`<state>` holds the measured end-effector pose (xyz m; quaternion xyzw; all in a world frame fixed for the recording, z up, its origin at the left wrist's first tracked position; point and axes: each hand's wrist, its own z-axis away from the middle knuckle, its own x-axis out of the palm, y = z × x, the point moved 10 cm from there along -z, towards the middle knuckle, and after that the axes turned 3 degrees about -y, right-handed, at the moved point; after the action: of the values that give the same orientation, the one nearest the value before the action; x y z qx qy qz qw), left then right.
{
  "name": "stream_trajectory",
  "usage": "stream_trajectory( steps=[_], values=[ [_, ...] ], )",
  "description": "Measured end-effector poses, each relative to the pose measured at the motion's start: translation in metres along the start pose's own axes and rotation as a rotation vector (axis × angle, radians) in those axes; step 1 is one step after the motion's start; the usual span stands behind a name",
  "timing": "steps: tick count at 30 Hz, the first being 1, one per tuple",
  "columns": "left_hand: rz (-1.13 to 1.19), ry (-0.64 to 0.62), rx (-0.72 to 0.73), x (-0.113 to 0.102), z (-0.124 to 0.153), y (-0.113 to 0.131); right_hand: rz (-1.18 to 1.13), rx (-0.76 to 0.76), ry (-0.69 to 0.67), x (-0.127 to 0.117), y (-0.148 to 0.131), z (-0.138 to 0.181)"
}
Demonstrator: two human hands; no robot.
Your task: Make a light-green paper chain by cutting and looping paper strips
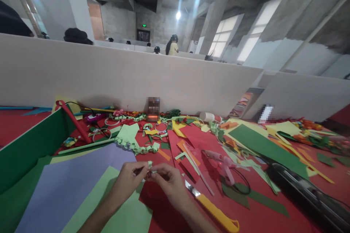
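My left hand [133, 174] and my right hand [168, 180] meet above the table, fingertips pinched together. Between them is a small light-green paper strip [150, 164], mostly covered by the fingers. Just beyond lies a light-green paper chain [142, 150] of small loops. Below my left hand are a light-green paper sheet [131, 207] and a purple sheet [76, 178]. To the right of my right hand rest a yellow utility knife [213, 211] with its blade out and a pink glue gun [225, 165] with a black cord.
A green board [35, 142] stands at the left, near a red strip [73, 122]. Paper scraps cover the red table [161, 204]. A long black device [306, 193] lies at the right, a white cup [207, 117] at the back. Behind runs a white partition [131, 76]; other people are beyond it.
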<state>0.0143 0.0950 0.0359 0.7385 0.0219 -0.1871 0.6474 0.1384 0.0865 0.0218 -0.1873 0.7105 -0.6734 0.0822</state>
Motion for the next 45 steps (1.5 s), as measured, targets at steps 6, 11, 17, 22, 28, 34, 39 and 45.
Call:
stream_trajectory(
  steps=[6,11,17,22,28,34,39,45],
  values=[
    [-0.394,-0.028,0.188,0.009,0.006,0.020,0.268,-0.058,0.140,-0.022,-0.011,-0.002],
    [-0.466,-0.191,0.338,0.033,0.019,0.034,0.114,-0.048,0.186,-0.034,-0.002,-0.008],
    [-0.113,-0.140,0.193,0.049,0.015,0.017,0.085,-0.021,0.195,-0.037,0.007,-0.009],
    [0.462,0.038,-0.126,0.025,-0.001,-0.031,0.422,-0.296,0.156,-0.031,-0.036,0.003],
    [0.576,0.031,-0.181,0.023,-0.004,-0.043,0.895,-0.594,-0.067,0.012,-0.054,0.020],
    [0.428,-0.053,-0.156,0.030,-0.004,-0.038,0.707,-0.544,-0.025,0.005,-0.051,0.016],
    [0.045,-0.064,0.012,0.021,-0.001,-0.008,0.489,-0.298,0.107,-0.021,-0.038,0.003],
    [-0.302,-0.083,0.210,0.020,0.007,0.020,0.233,-0.092,0.153,-0.033,-0.006,-0.007]
  ],
)
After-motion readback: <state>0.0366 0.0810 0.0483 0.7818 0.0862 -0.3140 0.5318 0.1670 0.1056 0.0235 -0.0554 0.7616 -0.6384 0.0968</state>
